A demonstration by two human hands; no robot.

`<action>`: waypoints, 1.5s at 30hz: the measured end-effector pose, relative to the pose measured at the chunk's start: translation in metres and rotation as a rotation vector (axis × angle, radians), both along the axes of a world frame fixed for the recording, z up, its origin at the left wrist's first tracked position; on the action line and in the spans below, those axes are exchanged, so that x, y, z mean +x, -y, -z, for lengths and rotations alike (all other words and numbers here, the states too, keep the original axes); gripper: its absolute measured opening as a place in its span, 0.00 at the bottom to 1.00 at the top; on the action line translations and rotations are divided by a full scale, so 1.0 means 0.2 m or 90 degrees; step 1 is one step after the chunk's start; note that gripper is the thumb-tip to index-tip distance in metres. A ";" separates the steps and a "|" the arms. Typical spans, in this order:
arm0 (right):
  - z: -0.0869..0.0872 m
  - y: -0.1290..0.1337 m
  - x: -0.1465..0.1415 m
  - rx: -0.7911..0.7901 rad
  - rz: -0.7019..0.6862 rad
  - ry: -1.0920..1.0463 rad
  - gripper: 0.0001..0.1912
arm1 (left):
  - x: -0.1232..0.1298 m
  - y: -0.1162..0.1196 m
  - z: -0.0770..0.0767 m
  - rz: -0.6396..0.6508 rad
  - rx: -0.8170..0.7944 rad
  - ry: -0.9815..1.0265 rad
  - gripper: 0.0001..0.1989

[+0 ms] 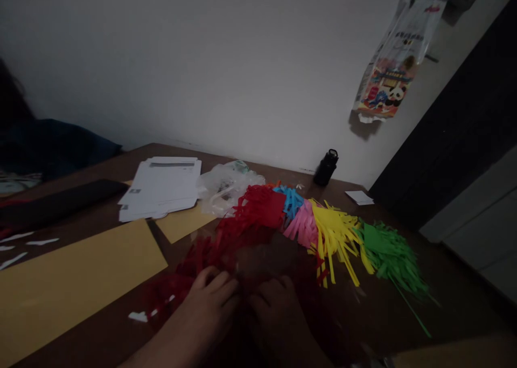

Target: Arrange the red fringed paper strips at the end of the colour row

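My left hand (216,298) is curled, its fingers closed on red paper fringe (200,255) at the lower middle. Close beside it, my right hand (277,303) also has its fingers bent and closed, with dark red strips spreading under and to the right of it. Dim light and blur hide the fingertips. Just beyond the hands lies a red fringed bundle (262,206). Blue fringe (291,200), pink fringe (302,225), yellow fringe (339,228) and green fringe (390,255) follow in a row to the right.
Yellow card sheets (76,282) cover the left of the brown table. Behind them are white papers (165,187), a clear plastic bag (230,185) and a long dark item (64,203). A black bottle-like object (326,167) stands by the wall, near white cards (359,198). A printed package (391,82) hangs above.
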State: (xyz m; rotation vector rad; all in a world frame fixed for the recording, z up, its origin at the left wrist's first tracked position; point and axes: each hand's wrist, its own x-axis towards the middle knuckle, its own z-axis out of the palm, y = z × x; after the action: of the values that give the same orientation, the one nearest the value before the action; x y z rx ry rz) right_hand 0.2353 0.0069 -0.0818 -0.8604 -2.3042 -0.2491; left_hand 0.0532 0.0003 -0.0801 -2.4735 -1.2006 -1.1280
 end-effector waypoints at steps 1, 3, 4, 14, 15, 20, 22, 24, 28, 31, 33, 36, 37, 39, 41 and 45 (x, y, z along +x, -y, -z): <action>-0.01 0.00 -0.01 0.007 -0.001 -0.005 0.10 | 0.01 0.00 0.00 0.001 0.001 0.003 0.09; -0.02 0.00 -0.02 0.037 -0.010 -0.010 0.12 | 0.01 0.00 0.00 0.004 -0.006 0.009 0.09; -0.01 0.00 -0.03 0.054 -0.014 -0.014 0.14 | 0.01 0.00 -0.01 0.008 -0.013 0.011 0.08; 0.03 -0.02 0.04 0.074 -0.021 0.073 0.14 | -0.02 -0.03 0.01 0.016 0.027 -0.020 0.19; 0.02 -0.02 0.06 0.072 -0.025 0.077 0.14 | -0.03 -0.03 0.01 0.016 0.027 -0.021 0.19; -0.01 -0.03 0.13 0.030 0.000 0.090 0.11 | -0.05 -0.01 0.00 -0.001 -0.024 -0.044 0.15; 0.01 -0.03 0.13 0.005 0.039 0.108 0.09 | -0.05 0.02 -0.02 -0.025 -0.074 -0.051 0.13; 0.02 -0.02 0.12 -0.031 0.086 0.136 0.08 | -0.04 0.05 -0.04 -0.065 -0.149 -0.066 0.11; 0.00 -0.01 0.09 -0.082 0.172 0.164 0.06 | -0.02 0.06 -0.07 -0.137 -0.228 -0.125 0.12; -0.03 -0.01 0.08 -0.090 0.179 0.126 0.05 | -0.02 0.03 -0.04 -0.137 -0.181 -0.147 0.09; -0.03 -0.02 0.08 -0.077 0.144 0.086 0.06 | 0.00 0.01 -0.02 -0.121 -0.145 -0.151 0.09; -0.02 -0.03 0.07 -0.027 0.068 0.054 0.07 | 0.02 0.00 -0.01 -0.091 -0.104 -0.157 0.10; -0.02 -0.02 0.07 -0.015 0.048 0.060 0.07 | 0.03 0.00 -0.01 -0.084 -0.096 -0.159 0.09; -0.01 -0.02 0.06 -0.010 0.026 0.091 0.07 | 0.03 -0.02 -0.01 -0.071 -0.090 -0.163 0.09; 0.00 -0.02 0.05 -0.003 0.024 0.104 0.07 | 0.03 -0.04 0.00 -0.063 -0.098 -0.160 0.09; 0.02 -0.03 0.01 0.078 0.026 0.069 0.08 | 0.02 -0.05 0.04 -0.067 -0.129 -0.125 0.09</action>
State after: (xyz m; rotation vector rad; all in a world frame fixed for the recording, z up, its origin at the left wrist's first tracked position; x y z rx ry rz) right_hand 0.2369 0.0119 -0.0853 -0.8508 -2.3455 -0.4609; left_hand 0.0571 0.0098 -0.0876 -2.5577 -1.4271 -0.7503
